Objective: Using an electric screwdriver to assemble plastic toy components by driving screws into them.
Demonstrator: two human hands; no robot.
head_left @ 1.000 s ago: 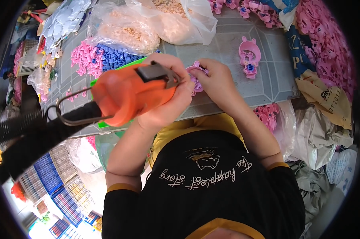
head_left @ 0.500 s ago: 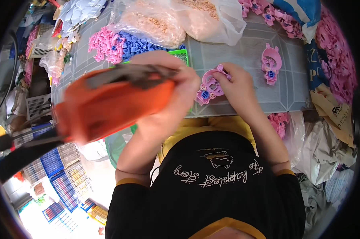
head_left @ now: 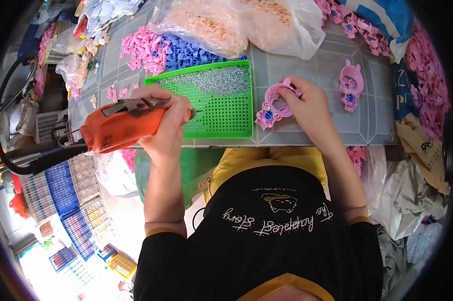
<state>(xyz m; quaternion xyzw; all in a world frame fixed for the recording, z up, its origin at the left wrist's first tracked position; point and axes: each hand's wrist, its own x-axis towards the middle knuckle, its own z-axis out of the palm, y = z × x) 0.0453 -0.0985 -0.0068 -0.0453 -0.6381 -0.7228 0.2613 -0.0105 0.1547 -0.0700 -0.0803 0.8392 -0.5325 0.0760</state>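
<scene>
Two clear plastic bags (head_left: 236, 22) sit at the far edge of the grey tiled table (head_left: 336, 65), slack and crinkled, filled with small pale peach pieces; a blue-and-white sack (head_left: 387, 15) lies at the far right corner, and a tan paper package (head_left: 419, 143) with dark print hangs off the right edge. Loose heaps of moulded plastic parts, pink (head_left: 141, 50) and blue (head_left: 186, 52), lie behind a shallow bright green perforated tray (head_left: 226, 113); the tray's far half holds a spread of small silvery screws (head_left: 211, 80), the near half bare grid. Left hand (head_left: 163, 125) wrapped fully closed around an orange electric screwdriver (head_left: 121, 128), smooth glossy body, black cable (head_left: 16, 160) looping off to the left, bit tip over the tray's left edge. Right hand (head_left: 306, 103) partly curled, fingertips pinching the upper rim of a pink toy shell (head_left: 274, 103), a rounded frame with blue inserts at its lower end, lying flat on the table just right of the tray. A second pink shell (head_left: 349, 85) of like shape lies alone further right, well apart from the hand. More pink parts (head_left: 427, 60) banked along the right rim. Below the table on the left, stacked blue and white lattice crates (head_left: 61, 185).
</scene>
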